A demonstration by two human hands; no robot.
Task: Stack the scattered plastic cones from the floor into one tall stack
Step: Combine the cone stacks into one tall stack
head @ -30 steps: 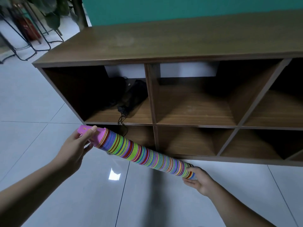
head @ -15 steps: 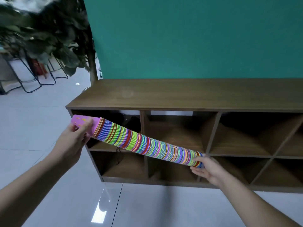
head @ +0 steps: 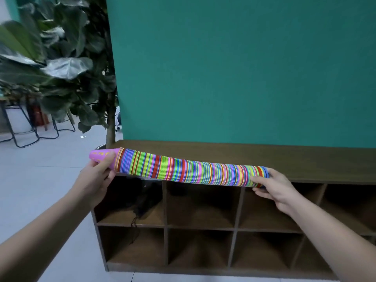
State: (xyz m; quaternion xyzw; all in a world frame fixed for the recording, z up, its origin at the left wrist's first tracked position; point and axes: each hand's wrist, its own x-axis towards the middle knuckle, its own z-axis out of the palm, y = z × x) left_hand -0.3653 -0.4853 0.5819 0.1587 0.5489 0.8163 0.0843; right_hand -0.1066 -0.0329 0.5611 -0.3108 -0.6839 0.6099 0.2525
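A long stack of nested plastic cones (head: pixel 183 168), its rims striped in many colours, lies almost level in the air in front of the wooden cabinet's top edge. The pink cone at its left end sticks out, and my left hand (head: pixel 95 176) grips that end. My right hand (head: pixel 273 186) holds the blue right end from below and behind. No loose cones show on the floor in this view.
A low dark wooden cabinet (head: pixel 305 159) with open cubbies stands against a teal wall (head: pixel 244 68). A black bundle with cords (head: pixel 142 198) lies in the top-left cubby. A large leafy plant (head: pixel 61 68) and black metal stools (head: pixel 26 125) stand at the left on the pale tiled floor.
Both hands have lifted the stack from near floor level up to the height of the cabinet top, and it has levelled out. My view has risen with it.
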